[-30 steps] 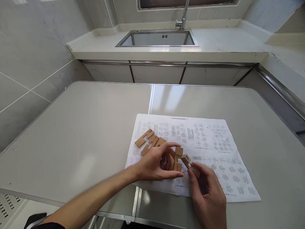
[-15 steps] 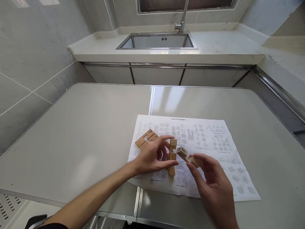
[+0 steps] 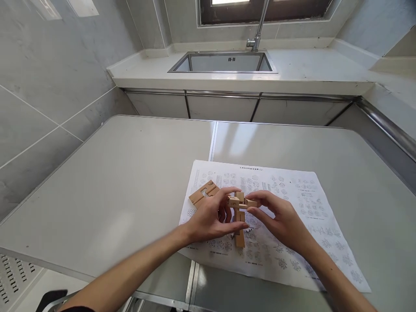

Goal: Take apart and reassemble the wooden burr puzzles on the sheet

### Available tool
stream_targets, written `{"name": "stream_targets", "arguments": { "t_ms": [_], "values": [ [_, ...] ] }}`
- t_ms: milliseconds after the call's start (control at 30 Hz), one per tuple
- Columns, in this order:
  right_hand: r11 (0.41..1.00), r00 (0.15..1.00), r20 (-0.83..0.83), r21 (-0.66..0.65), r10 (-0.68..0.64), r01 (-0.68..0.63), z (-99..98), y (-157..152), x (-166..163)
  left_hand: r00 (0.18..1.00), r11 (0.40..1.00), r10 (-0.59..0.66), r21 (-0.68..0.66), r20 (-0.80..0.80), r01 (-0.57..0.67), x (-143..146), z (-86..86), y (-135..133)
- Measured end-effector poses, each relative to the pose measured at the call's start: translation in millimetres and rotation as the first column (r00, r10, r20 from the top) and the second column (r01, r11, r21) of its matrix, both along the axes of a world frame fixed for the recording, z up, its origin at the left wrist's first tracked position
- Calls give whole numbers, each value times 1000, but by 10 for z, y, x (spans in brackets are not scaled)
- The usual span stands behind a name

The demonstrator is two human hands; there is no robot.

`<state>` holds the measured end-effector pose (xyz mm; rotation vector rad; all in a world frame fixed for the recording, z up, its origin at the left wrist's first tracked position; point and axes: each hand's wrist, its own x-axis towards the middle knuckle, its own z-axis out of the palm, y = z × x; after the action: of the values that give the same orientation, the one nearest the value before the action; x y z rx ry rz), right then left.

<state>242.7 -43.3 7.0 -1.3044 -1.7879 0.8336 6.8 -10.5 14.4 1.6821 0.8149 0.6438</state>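
- Left hand [image 3: 211,219] pinches a tall light-brown notched wooden bar [image 3: 240,234] between thumb and fingers. It holds the bar upright over a white printed paper sheet of diagrams [image 3: 292,190]. I cannot tell from where I stand whether the bar's lower end touches the sheet.
- Right hand [image 3: 282,219] has its fingertips closed on a short light-brown wooden block [image 3: 243,202], set crosswise at the bar's upper notch.
- By my reckoning the work is at an early stage. Two pieces are crossed, while flat light-brown slotted wooden pieces [image 3: 204,193] lie loose on the sheet's far-left corner, not yet joined.
- The sheet lies on a pale grey table [image 3: 130,173] with a seam down its middle.
- Beyond the table, a white counter [image 3: 308,69] carries a steel sink [image 3: 224,65] and a chrome tap [image 3: 258,26] under a dark-framed window [image 3: 266,8]. Grey wall tiles [image 3: 48,86] run along the left.
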Motion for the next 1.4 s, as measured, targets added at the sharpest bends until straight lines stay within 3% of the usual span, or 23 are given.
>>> {"name": "stream_targets", "arguments": {
  "t_ms": [233,633,967,1200,1400],
  "values": [
    [998,997,-61,36,-40,43,-109,-35,-87,1000,1000,-11,-1,6,11,11,-19,-39],
    [996,992,-123,-83,-32,22,-149,-65,-139,1000,1000,13,28,5,-13,8,-8,-53],
    [999,998,-42,17,-47,47,-132,-77,-169,996,1000,0,-4,91,1,19,-77,-66],
    [999,999,-42,45,-1,3,-147,-67,-154,992,997,-6,79,126,-4,16,-80,-73],
    [998,998,-56,69,4,0,-121,-58,-163,995,998,-1,61,104,-5,2,-85,-72]
  ]
}}
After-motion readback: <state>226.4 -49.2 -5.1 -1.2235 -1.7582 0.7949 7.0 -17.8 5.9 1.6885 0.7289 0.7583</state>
